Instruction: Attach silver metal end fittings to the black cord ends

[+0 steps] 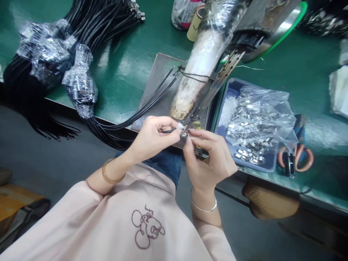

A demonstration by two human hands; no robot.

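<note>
My left hand [152,137] pinches the end of a thin black cord [152,102] between thumb and fingers. The cord runs back over a dark metal plate [160,76] on the green table. My right hand [208,159] holds a small silver metal clip [184,134] against the cord's end. Both hands meet just in front of the plate's near edge, under a taped-up, plastic-wrapped machine arm [199,65] with a perforated metal strip [217,79].
A blue tray [231,88] holds a clear bag of silver clips [258,116] at right, with orange-handled scissors [296,157] beyond it. Bundles of black cords with plastic-wrapped ends [62,61] lie at left. Cups [194,25] stand at the back.
</note>
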